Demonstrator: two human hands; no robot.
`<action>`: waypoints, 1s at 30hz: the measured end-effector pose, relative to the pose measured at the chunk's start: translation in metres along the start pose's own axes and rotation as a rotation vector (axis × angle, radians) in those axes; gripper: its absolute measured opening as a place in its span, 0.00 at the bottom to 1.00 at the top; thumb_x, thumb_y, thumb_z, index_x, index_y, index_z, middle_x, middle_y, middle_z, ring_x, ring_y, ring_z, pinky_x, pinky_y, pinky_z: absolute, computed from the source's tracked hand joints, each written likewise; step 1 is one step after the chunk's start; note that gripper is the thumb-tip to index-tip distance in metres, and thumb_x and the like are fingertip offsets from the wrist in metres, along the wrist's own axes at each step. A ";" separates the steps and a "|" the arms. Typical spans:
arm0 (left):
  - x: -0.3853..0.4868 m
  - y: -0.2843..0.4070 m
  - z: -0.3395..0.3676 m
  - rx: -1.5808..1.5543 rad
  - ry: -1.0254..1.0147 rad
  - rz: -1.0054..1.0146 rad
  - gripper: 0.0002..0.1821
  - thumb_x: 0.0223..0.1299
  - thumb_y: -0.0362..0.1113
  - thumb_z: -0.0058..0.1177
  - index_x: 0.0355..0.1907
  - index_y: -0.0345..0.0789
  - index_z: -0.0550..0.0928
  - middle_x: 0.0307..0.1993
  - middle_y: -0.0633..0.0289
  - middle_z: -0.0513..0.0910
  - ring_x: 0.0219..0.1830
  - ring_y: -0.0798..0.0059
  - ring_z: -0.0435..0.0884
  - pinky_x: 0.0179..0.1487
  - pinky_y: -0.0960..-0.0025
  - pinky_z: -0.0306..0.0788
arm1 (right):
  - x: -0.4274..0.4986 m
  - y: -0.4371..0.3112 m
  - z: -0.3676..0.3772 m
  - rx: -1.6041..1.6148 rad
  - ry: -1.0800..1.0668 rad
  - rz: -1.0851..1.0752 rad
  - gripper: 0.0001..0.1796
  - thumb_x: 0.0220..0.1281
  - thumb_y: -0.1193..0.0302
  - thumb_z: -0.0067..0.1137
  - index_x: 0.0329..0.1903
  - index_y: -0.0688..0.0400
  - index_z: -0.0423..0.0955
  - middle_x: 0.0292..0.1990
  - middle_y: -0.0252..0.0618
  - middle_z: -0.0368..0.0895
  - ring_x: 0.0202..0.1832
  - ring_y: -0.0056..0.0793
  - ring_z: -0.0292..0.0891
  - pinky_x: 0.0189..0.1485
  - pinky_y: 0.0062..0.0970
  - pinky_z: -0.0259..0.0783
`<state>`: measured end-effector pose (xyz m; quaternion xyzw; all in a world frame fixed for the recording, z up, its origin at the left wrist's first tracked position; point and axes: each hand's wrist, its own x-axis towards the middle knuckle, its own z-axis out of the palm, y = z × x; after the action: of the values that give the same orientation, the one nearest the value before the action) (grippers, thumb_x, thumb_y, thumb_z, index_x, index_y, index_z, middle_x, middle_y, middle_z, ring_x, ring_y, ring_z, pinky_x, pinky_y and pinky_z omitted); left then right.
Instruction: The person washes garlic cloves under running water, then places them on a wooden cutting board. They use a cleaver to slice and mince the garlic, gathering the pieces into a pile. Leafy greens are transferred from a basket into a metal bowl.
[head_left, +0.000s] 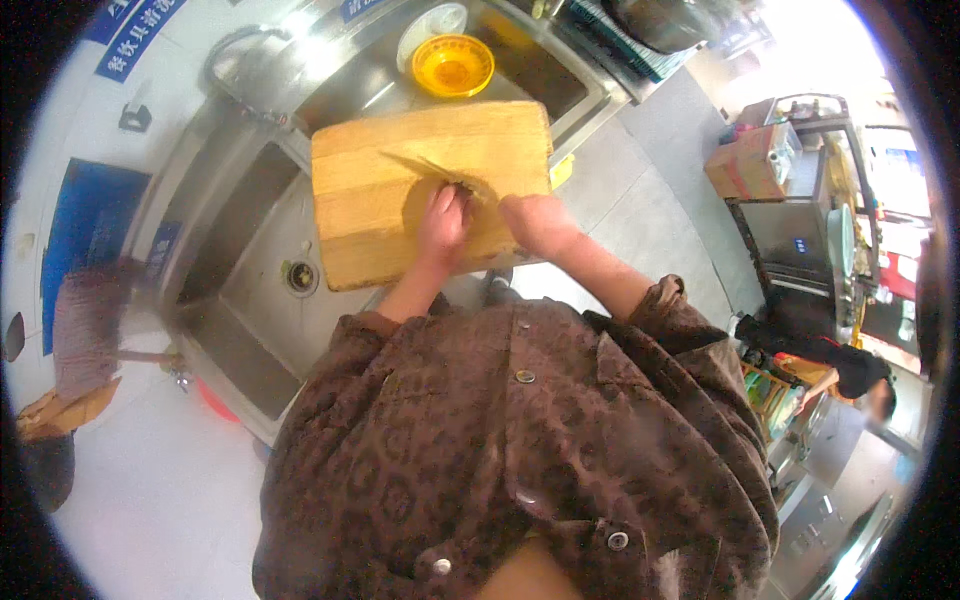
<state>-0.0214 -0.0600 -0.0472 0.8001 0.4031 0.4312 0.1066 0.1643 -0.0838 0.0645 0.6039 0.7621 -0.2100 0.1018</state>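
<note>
A wooden cutting board (360, 225) lies across the divider and front part of a steel double sink. My left hand (444, 221) is over the middle of the board, fingers bent around a small dark item (463, 187), too blurred to name. Thin, pointed dark strips (409, 161) extend from beside its fingertips towards the upper left; whether they are objects or shadows is unclear. My right hand (536, 223) is closed like a fist near the board's right edge, a little apart from the left; what it holds is hidden.
Beyond the board, a yellow bowl (453, 66) and a white plate (412, 37) are in the far basin. The left basin (262, 217) has a drain (301, 278). A cardboard box (746, 161) sits on a steel cabinet at right. Another person (855, 371) is at far right.
</note>
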 end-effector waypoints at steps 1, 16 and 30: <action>-0.003 -0.003 0.003 -0.037 -0.040 -0.053 0.12 0.52 0.25 0.51 0.41 0.27 0.79 0.45 0.47 0.77 0.49 0.44 0.73 0.53 0.52 0.70 | 0.006 0.003 0.004 -0.012 0.006 -0.016 0.10 0.63 0.66 0.47 0.39 0.57 0.76 0.35 0.50 0.83 0.39 0.51 0.81 0.40 0.47 0.75; 0.015 0.019 -0.018 -0.015 -0.069 -0.147 0.16 0.50 0.26 0.55 0.44 0.34 0.79 0.48 0.53 0.77 0.50 0.50 0.74 0.51 0.55 0.73 | 0.029 0.001 0.003 0.200 0.093 0.031 0.20 0.71 0.59 0.44 0.41 0.62 0.79 0.35 0.56 0.82 0.41 0.57 0.78 0.46 0.49 0.72; 0.005 0.002 0.001 -0.068 -0.129 -0.222 0.15 0.47 0.24 0.56 0.42 0.32 0.78 0.49 0.53 0.78 0.53 0.51 0.76 0.52 0.58 0.75 | 0.031 0.000 -0.004 0.228 -0.002 0.089 0.22 0.71 0.57 0.42 0.39 0.61 0.81 0.37 0.56 0.82 0.43 0.55 0.79 0.49 0.48 0.73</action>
<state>-0.0177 -0.0577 -0.0434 0.7727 0.4667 0.3776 0.2063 0.1565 -0.0547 0.0549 0.6448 0.7055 -0.2910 0.0426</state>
